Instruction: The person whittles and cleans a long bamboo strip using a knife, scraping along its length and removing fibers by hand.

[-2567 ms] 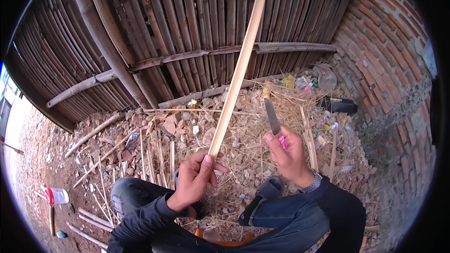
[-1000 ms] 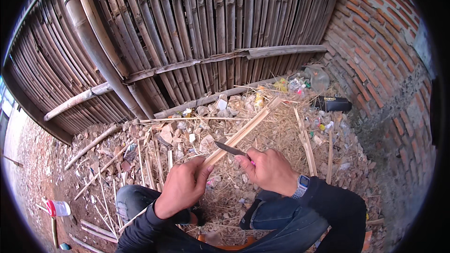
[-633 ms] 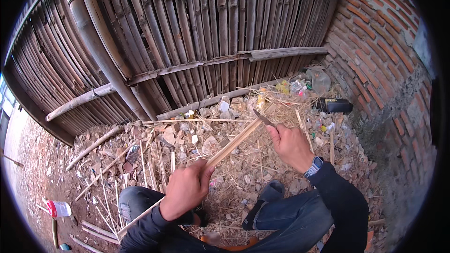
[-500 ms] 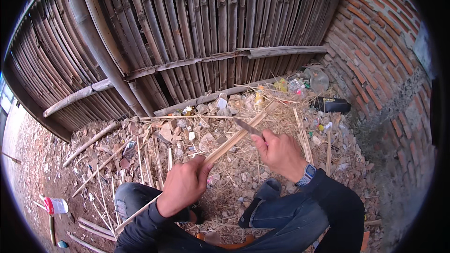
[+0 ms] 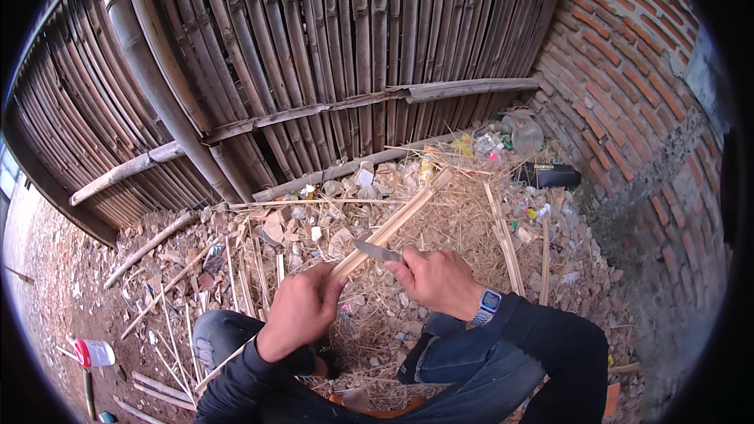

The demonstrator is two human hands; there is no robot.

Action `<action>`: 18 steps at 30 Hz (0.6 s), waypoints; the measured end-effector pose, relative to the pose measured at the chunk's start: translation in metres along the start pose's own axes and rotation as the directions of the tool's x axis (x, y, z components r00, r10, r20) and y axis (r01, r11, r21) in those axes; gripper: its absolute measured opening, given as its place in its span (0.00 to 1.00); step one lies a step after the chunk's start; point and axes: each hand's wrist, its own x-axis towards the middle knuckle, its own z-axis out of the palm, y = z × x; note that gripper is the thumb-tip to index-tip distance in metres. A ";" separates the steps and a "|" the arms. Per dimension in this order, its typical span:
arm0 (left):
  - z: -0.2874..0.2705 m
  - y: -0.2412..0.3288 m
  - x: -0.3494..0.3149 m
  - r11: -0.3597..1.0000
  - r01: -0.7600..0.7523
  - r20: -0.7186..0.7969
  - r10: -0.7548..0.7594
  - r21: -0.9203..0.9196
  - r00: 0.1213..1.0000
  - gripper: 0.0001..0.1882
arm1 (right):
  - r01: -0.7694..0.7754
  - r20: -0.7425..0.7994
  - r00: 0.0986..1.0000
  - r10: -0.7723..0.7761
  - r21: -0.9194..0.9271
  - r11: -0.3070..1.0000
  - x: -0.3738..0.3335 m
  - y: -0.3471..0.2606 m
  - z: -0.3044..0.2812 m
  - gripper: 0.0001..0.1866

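A pale split bamboo strip (image 5: 407, 212) slants up and away to the right, with its near end in my left hand (image 5: 300, 305). The fingers of that hand are wrapped round it, thumb along its side. My right hand (image 5: 441, 279) is closed round a knife (image 5: 377, 251), whose handle is hidden in the fist. Its grey blade points left and lies across the strip, close to my left thumb. A digital watch (image 5: 487, 308) is on my right wrist.
Straw, shavings and rubble cover the ground. Several bamboo strips (image 5: 504, 239) lie on both sides. Ahead stands a bamboo wall (image 5: 345, 39); to the right, a brick wall (image 5: 605, 94). A black case (image 5: 550, 175) lies near their corner. A red-and-white tub (image 5: 96, 353) sits at left.
My right hand has drawn the knife down along the strip toward my left hand, moving left and nearer. My left hand keeps its hold, shifted slightly.
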 end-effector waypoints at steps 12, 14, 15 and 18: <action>-0.004 -0.001 0.000 0.987 0.136 0.175 -0.119 -0.084 0.977 0.16 | -0.023 0.032 0.999 0.023 -0.014 1.000 -0.003 0.020 0.010 0.23; -0.003 0.002 0.001 0.988 0.137 0.195 -0.121 -0.072 0.973 0.15 | 0.014 0.029 0.999 -0.014 -0.010 1.000 -0.006 0.004 0.011 0.23; -0.002 0.002 0.002 0.988 0.132 0.187 -0.114 -0.084 0.976 0.16 | 0.055 0.026 0.998 -0.055 -0.010 0.998 -0.008 0.001 0.011 0.22; -0.008 -0.005 -0.001 0.983 0.157 0.170 -0.140 -0.093 0.975 0.16 | -0.056 -0.065 0.997 0.052 -0.048 0.997 0.019 0.047 -0.003 0.23</action>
